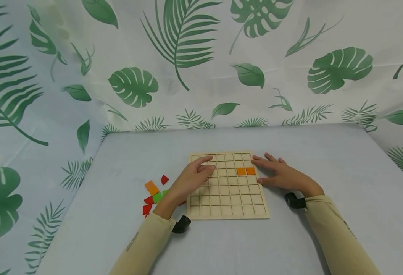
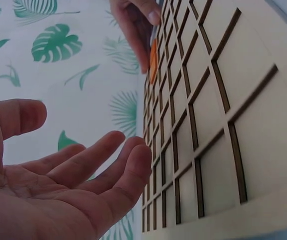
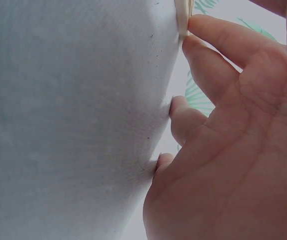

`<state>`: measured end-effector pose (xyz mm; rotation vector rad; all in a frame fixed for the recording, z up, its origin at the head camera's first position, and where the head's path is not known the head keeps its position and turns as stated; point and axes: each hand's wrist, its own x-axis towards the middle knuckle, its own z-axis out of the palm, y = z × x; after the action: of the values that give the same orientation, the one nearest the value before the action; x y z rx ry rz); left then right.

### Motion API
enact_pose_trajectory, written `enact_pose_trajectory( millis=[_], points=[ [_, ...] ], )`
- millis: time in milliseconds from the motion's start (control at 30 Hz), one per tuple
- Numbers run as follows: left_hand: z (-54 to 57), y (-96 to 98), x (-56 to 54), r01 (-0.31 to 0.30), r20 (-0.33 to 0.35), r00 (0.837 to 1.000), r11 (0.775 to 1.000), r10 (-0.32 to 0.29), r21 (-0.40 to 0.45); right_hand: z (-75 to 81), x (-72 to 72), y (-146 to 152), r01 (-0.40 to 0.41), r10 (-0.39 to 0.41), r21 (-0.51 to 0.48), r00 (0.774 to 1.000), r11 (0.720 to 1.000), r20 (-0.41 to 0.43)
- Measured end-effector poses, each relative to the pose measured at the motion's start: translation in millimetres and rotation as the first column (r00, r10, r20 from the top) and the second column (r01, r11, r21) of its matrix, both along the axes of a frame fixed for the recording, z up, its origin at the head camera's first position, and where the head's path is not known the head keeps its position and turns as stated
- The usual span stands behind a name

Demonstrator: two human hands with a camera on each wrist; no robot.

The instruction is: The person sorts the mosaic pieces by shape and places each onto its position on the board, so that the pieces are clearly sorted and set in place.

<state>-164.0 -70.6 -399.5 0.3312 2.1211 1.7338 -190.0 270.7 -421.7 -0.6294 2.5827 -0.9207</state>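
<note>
A square wooden grid board (image 1: 224,219) lies flat on the table, with two orange square tiles (image 1: 246,171) side by side in cells near its right edge. Over the board's left side hovers my left hand (image 1: 192,179), fingers loosely bent and thumb apart; the left wrist view shows the palm (image 2: 68,185) holding nothing. My right hand (image 1: 280,173) lies at the board's right edge. Its fingertips touch the rim near the orange tiles, and in the right wrist view the fingers (image 3: 218,42) reach the board's side (image 3: 183,17) while others rest on the table.
Left of the board, partly behind my left forearm, lie several loose flat pieces: orange tiles (image 1: 151,187), a green tile (image 1: 157,197) and red pieces (image 1: 147,209). A red wedge (image 1: 165,179) sits slightly apart. A leaf-print cloth (image 1: 201,95) hangs behind the white table (image 1: 129,160).
</note>
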Motion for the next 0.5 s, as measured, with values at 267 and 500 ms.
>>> enact_pose_trajectory(
  millis=[267, 500],
  points=[
    [-4.1, -17.3, 3.2, -0.050, -0.001, 0.999, 0.999, 0.050, 0.000, -0.4, -0.5, 0, 0.004, -0.004, 0.000, 1.000, 1.000, 0.002],
    [-5.5, -38.5, 5.1, -0.141, -0.027, 0.990, 0.990, 0.141, 0.027, -1.6, -0.1, 1, 0.006, -0.006, -0.004, 1.000, 1.000, 0.005]
  ],
)
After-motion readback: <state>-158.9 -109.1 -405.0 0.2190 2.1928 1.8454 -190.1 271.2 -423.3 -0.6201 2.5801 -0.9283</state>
